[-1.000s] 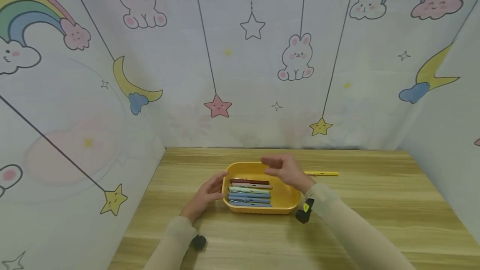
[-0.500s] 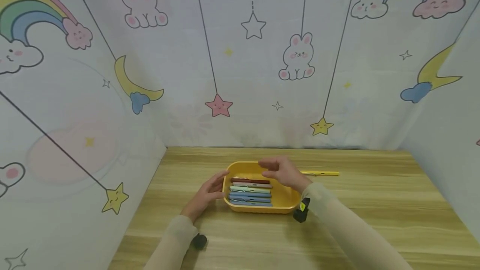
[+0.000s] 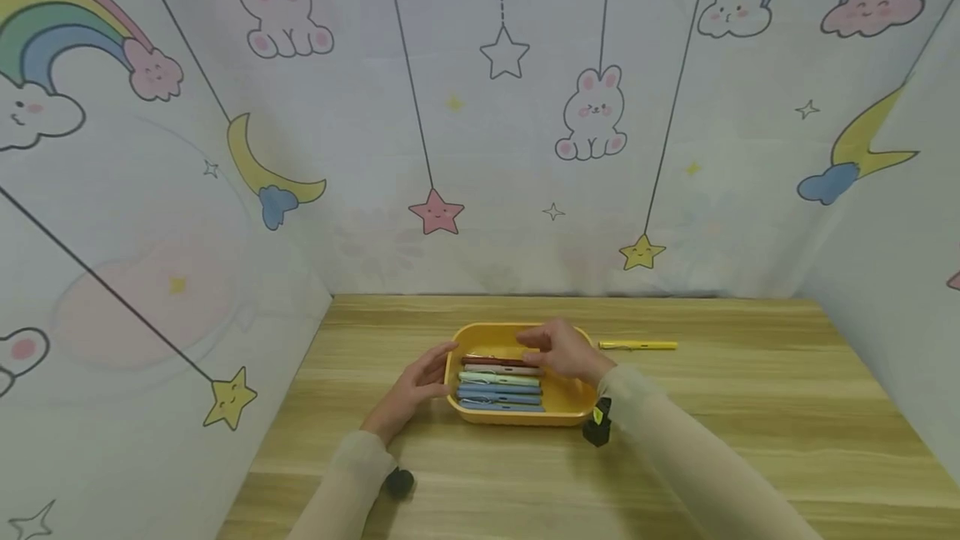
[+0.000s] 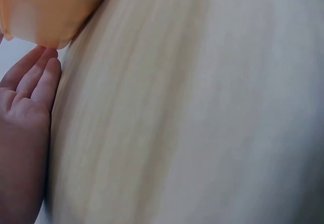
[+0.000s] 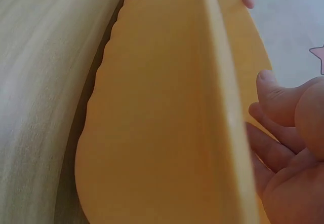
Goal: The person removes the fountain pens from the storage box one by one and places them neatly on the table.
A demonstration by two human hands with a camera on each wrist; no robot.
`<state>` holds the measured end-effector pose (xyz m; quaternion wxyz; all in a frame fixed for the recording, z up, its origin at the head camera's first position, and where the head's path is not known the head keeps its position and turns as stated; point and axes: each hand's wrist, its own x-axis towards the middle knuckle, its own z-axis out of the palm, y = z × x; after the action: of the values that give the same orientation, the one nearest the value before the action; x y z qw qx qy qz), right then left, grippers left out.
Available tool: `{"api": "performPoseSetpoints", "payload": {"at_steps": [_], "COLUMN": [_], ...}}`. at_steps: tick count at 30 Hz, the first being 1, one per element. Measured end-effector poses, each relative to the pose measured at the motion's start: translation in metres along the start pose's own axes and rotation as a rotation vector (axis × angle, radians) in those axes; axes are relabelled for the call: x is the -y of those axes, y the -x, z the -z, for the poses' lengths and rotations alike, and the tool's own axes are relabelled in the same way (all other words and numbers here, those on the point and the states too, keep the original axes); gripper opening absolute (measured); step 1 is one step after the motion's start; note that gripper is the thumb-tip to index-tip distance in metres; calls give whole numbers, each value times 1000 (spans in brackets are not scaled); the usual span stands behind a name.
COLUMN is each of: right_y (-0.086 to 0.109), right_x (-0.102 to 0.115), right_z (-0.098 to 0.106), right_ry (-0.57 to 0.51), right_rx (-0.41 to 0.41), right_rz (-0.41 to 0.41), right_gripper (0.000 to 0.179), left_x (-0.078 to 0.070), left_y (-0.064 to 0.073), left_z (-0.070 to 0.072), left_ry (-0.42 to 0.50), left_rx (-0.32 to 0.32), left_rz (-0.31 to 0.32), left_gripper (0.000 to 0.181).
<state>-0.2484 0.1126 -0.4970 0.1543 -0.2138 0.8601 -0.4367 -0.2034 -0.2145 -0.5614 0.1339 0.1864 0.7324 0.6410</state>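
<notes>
A yellow plastic basket (image 3: 525,419) sits on the wooden table. Along its left half lie several pens in a row: a dark red pen (image 3: 498,362) at the back, a pink pen (image 3: 487,371), a pale green pen (image 3: 498,380) and blue pens (image 3: 501,399) nearest the front. My left hand (image 3: 408,390) rests its extended fingers against the basket's left end; the left wrist view shows these fingertips at the wall. My right hand (image 3: 566,350) is over the basket's right half, thumb and fingers apart near the dark red pen's right end. Between them no object shows.
A yellow pen (image 3: 637,346) lies on the table (image 3: 750,407) to the right of the basket. White cloth walls (image 3: 517,257) printed with rabbits and stars enclose the table at the back and both sides.
My right hand has moved slightly left and lower into the basket, its fingers nearer the dark red pen. More of the yellow pen outside shows. My left hand stays against the basket.
</notes>
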Motion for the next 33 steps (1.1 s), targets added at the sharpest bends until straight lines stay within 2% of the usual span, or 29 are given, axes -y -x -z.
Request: {"api": "performPoseSetpoints", "payload": {"at_steps": [5, 12, 19, 33], "right_y": [-2, -2, -3, -5], "right_x": [-5, -13, -16, -14], "right_z": [-4, -5, -7, -13], "right_ry": [33, 70, 104, 99], "right_rx": [22, 38, 20, 14], "right_rz": [-22, 26, 50, 13], "right_gripper": [41, 41, 38, 37], "left_x": [-1, -1, 0, 0], "left_y": [1, 0, 0, 0], "left_z": [-1, -2, -1, -2], "left_ry": [0, 6, 0, 12], "left_rx": [-6, -5, -4, -14], "left_rz": [2, 7, 6, 24], "left_gripper": [70, 70, 70, 71]}}
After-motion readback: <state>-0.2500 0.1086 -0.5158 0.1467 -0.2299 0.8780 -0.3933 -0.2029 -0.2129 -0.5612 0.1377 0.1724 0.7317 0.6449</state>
